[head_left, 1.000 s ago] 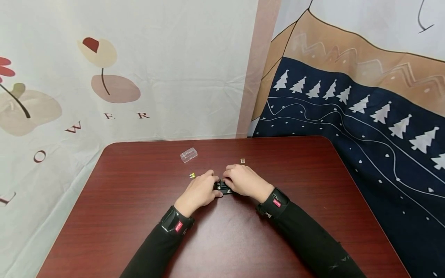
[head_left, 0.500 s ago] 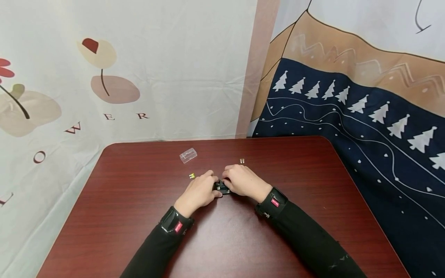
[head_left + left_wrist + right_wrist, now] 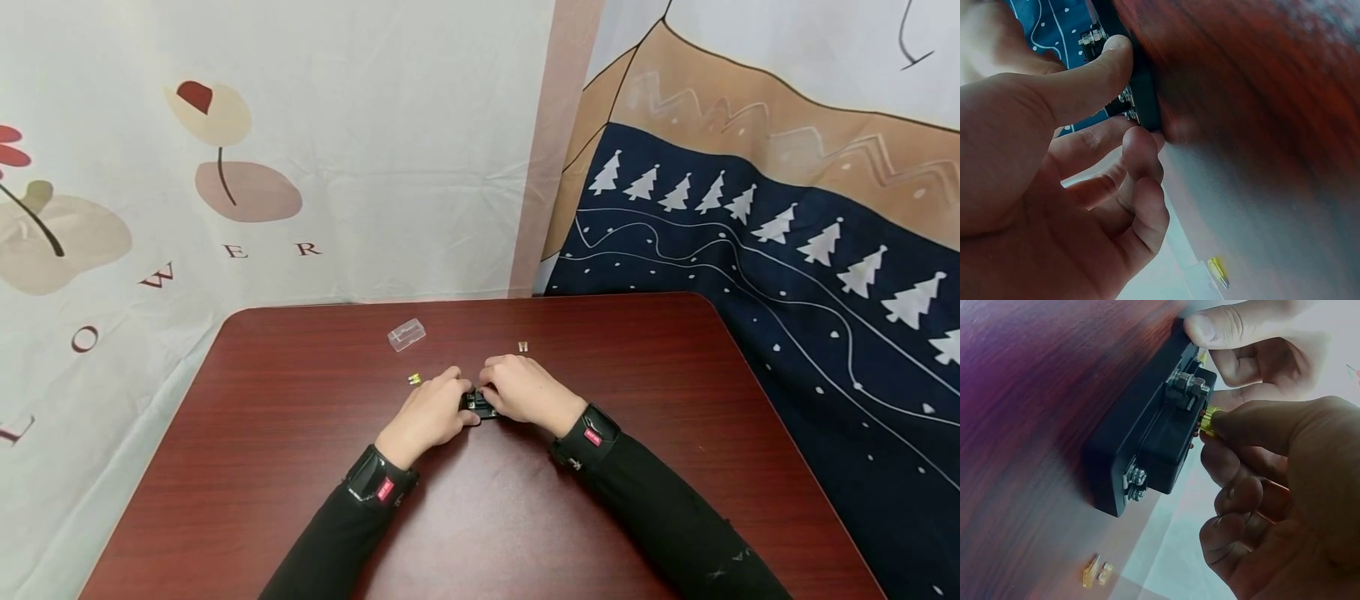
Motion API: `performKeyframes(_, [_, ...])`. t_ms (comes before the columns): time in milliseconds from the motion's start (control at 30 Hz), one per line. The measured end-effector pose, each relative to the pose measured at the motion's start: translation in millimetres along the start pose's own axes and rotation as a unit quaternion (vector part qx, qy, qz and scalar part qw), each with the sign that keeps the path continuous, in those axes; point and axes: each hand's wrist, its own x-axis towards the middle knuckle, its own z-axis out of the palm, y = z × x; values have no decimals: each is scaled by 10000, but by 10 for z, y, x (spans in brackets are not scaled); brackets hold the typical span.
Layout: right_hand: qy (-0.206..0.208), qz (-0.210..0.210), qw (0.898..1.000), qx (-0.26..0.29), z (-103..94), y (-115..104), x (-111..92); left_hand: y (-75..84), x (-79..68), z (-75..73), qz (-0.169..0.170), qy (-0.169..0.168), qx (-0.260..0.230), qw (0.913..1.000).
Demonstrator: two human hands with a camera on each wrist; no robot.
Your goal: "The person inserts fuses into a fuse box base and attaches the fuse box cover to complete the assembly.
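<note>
A black fuse block (image 3: pixel 1141 434) with metal terminal screws lies on the table between both hands. My left hand (image 3: pixel 427 414) grips its left end, thumb on the near edge and fingers on the far side. My right hand (image 3: pixel 531 392) pinches a yellow blade fuse (image 3: pixel 1210 420) between thumb and index finger, right at the block's top face. In the right wrist view, the fuse's lower end meets the row of slots there. From the head camera, the fingers hide this fuse and part of the block.
A clear plastic cover (image 3: pixel 407 335) lies toward the table's back edge. Yellow fuses (image 3: pixel 414 379) sit just left of the left hand. Beyond the right hand lie amber fuses (image 3: pixel 522 347). Patterned cloths hang behind the wooden table (image 3: pixel 600 333).
</note>
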Motion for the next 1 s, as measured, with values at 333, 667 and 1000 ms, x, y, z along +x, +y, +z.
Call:
performKeyframes(333, [94, -20, 10000, -26, -4, 10, -33, 5, -1, -12, 18, -20, 18, 10000])
performKeyframes(667, [150, -46, 9997, -196, -20, 50, -66, 0, 13, -21, 29, -48, 88, 9999])
performKeyframes(1000, [174, 268, 9994, -162, -115, 188, -130, -1, 4, -15, -17, -61, 81, 9999])
